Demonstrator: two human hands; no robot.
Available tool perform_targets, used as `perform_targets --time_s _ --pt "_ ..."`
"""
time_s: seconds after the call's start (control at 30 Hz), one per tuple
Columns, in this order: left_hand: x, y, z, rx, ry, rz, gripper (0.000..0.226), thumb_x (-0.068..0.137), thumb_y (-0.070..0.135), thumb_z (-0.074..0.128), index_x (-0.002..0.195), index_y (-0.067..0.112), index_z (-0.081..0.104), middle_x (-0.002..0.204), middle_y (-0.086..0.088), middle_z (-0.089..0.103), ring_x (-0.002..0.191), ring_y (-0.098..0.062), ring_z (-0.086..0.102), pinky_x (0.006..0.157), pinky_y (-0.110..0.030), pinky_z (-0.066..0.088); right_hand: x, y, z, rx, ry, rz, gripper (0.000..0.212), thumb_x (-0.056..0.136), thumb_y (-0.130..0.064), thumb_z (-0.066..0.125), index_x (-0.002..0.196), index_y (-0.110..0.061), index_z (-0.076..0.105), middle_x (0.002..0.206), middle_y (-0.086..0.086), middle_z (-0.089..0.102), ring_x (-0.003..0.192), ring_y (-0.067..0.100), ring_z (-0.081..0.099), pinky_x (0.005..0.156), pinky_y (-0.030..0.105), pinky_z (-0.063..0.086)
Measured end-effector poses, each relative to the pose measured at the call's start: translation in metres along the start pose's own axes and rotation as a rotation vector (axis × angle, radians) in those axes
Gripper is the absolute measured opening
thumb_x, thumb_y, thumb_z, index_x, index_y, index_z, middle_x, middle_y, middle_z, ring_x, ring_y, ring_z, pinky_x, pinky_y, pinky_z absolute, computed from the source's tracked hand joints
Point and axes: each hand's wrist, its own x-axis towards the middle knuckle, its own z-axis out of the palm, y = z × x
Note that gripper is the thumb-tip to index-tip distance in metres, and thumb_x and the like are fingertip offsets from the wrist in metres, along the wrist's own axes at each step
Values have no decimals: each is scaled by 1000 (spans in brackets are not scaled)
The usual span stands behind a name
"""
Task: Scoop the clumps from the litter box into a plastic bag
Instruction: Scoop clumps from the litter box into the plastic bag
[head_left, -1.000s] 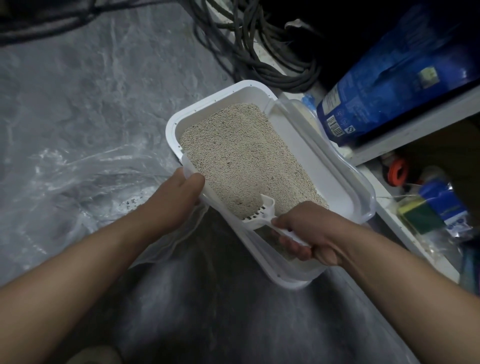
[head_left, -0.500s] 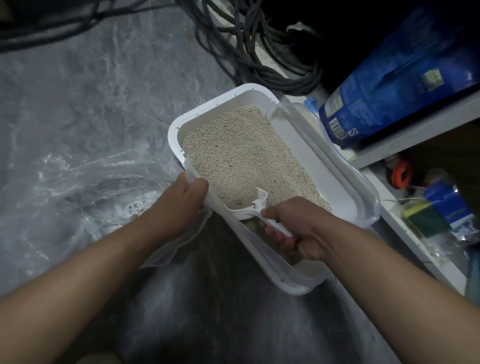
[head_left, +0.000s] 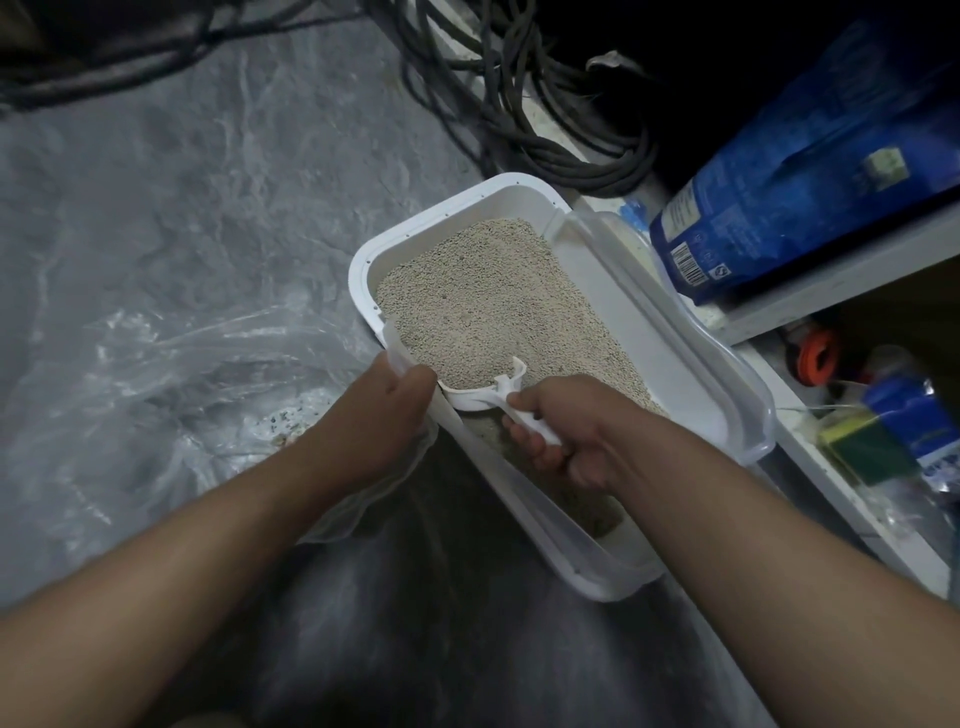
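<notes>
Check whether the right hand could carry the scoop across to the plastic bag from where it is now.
Probably yes. The right hand grips the scoop at the litter box's near-left edge. The plastic bag lies open just left of it. Only the left hand, gripping that rim, is in between.

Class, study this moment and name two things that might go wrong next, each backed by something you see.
1. The scoop sits heaped with loose litter, so carrying it toward the plastic bag may spill grains onto the floor.
2. The left hand grips the litter box by its thin rim; the tilted box might slip.
</notes>
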Motion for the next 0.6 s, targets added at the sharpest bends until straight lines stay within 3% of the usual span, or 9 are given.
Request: perform_targets --time_s 0.1,0.17,0.23,0.33,0.43,0.6 --pt "0 2 -2 -198 -2 -80 15 94 19 34 81 14 42 80 -8 46 71 -24 51 60 -33 44 8 -7 8 11 0 -18 16 102 -9 49 106 -1 62 63 7 53 36 8 39 29 16 26" --pt "0 7 -6 -228 -149 -108 4 79 14 38 75 12 39 77 -6 41 69 -26 49 53 -28 37 14 -10 15 18 10 -31 19 102 -10 50 115 0 60 63 8 55 36 9 41 30 17 27" --pt "0 8 -4 -164 -61 -24 16 87 16 34 72 15 37 73 0 38 68 -20 45 55 -24 33 19 -14 22 12 27 -45 21 101 -11 51 118 -1 60 62 8 56 37 10 43 31 17 27" --pt "-3 7 -3 -198 -15 63 24 93 23 27 71 19 36 74 -1 40 68 -17 45 58 -31 40 25 -19 29 8 41 -82 21 101 -12 51 117 -1 60 61 7 57 37 10 44 31 18 28" --pt "0 -1 -2 -193 22 -42 33 106 23 32 74 30 33 77 11 40 67 1 37 61 -16 35 32 -23 36 -2 60 -130 22 101 -15 54 114 0 62 59 6 57 35 10 44 31 18 28" --pt "-2 -1 -2 -76 -41 -38 31 107 22 34 77 31 34 77 12 40 66 1 37 63 -13 32 41 -20 38 -132 136 -251 30 100 -22 57 103 7 66 56 8 56 32 12 42 34 18 28"
